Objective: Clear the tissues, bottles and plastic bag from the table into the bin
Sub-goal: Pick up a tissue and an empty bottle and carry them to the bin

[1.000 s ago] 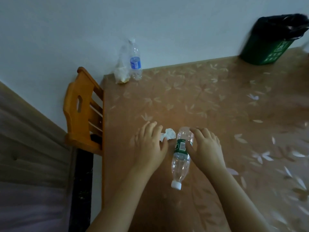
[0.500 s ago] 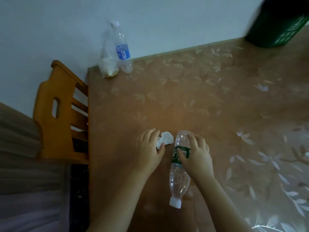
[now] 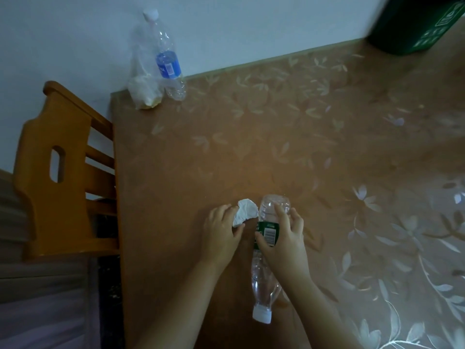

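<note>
Right hand (image 3: 281, 238) has closed around the bottle (image 3: 266, 253); left hand (image 3: 221, 230) pinches tissue (image 3: 245, 210).

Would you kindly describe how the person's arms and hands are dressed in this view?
Both forearms are bare as far as the bottom edge of the picture, with no sleeve in sight. The left hand and the right hand wear no gloves, and no ring, watch or bracelet shows on either.
</note>
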A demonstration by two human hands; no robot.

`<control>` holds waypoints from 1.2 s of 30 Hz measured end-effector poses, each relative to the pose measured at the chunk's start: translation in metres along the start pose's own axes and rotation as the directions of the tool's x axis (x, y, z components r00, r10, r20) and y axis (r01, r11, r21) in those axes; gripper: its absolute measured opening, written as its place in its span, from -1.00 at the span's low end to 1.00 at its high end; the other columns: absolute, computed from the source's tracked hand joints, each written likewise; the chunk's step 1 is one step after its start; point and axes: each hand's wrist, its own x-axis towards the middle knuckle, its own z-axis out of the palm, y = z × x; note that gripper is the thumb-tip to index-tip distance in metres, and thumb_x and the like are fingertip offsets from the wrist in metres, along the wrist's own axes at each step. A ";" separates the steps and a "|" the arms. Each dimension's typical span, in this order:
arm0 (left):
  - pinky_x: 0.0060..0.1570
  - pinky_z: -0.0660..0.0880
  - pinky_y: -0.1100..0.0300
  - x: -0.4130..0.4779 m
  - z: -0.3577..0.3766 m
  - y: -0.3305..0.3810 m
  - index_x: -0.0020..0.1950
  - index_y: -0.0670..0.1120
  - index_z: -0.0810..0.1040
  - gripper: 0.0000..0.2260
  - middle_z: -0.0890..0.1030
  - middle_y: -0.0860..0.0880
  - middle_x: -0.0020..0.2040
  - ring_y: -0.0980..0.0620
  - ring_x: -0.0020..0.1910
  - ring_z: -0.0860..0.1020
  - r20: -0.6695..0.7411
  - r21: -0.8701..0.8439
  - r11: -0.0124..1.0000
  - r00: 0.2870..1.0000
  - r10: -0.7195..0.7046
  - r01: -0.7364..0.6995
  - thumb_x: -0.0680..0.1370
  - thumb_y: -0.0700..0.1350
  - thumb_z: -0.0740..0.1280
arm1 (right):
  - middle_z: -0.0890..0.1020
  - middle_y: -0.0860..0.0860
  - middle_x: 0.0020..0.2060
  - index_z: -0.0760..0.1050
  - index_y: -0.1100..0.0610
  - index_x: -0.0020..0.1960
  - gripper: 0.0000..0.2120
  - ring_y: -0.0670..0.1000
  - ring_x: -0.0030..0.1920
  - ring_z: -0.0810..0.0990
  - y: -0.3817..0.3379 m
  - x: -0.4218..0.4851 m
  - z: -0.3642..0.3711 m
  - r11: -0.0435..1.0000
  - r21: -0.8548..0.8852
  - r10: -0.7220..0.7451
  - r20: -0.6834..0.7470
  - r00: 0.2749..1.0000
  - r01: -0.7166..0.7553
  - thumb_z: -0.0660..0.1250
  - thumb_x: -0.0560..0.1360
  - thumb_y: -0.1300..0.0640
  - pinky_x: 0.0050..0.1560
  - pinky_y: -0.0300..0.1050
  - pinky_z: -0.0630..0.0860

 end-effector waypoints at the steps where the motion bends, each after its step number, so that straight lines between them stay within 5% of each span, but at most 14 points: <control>1: 0.06 0.45 -0.03 0.001 0.001 0.000 0.12 -0.15 0.57 -0.66 0.59 -0.11 0.08 -0.15 0.09 0.52 -0.008 0.003 1.000 1.000 -0.001 0.001 0.36 -0.18 0.47 | 0.11 0.13 0.42 0.15 -0.03 0.43 -0.32 0.17 0.38 0.23 0.001 0.000 0.001 1.000 0.021 0.010 0.003 1.000 -0.010 0.40 0.40 0.02 0.16 0.08 0.48; 9: -0.16 0.49 0.04 0.003 0.004 0.004 0.00 -0.18 0.61 -0.76 0.57 -0.12 -0.09 -0.12 -0.12 0.52 -0.064 -0.082 0.996 0.997 -0.041 0.036 0.35 -0.27 0.45 | 0.12 0.12 0.41 0.16 -0.07 0.41 -0.32 0.13 0.34 0.29 0.002 0.001 0.004 0.994 0.104 0.043 -0.003 0.999 -0.042 0.41 0.39 0.09 0.13 -0.03 0.50; 21: -0.10 0.36 0.29 -0.018 -0.026 0.018 -0.02 -0.18 0.57 -0.81 0.49 -0.01 -0.05 -0.02 -0.04 0.49 -0.112 -0.308 0.943 0.979 -0.170 0.129 0.39 -0.34 0.37 | 0.13 0.08 0.40 0.20 -0.13 0.39 -0.34 0.09 0.32 0.32 -0.013 -0.018 -0.007 0.983 0.185 -0.014 0.036 0.999 0.007 0.41 0.39 0.12 0.09 -0.03 0.52; 27: -0.12 0.33 0.56 -0.046 -0.061 0.040 -0.03 -0.15 0.58 -0.79 0.47 0.18 -0.10 0.37 -0.05 0.46 -0.239 -0.436 0.899 0.956 -0.168 0.049 0.38 -0.36 0.40 | 0.15 0.03 0.39 0.20 -0.13 0.39 -0.34 0.01 0.30 0.32 -0.029 -0.037 -0.033 0.970 0.227 -0.085 -0.010 0.996 0.086 0.41 0.39 0.12 0.00 -0.35 0.39; 36: -0.14 0.33 0.55 -0.105 -0.112 0.076 -0.10 0.04 0.51 -0.73 0.52 0.15 -0.12 0.38 -0.07 0.45 -0.269 -0.533 0.845 0.954 -0.136 -0.030 0.39 -0.32 0.42 | 0.19 0.02 0.37 0.21 -0.12 0.38 -0.36 -0.18 0.07 0.36 -0.047 -0.097 -0.085 0.948 0.262 -0.159 -0.096 0.983 0.179 0.41 0.39 0.12 -0.23 -0.57 0.39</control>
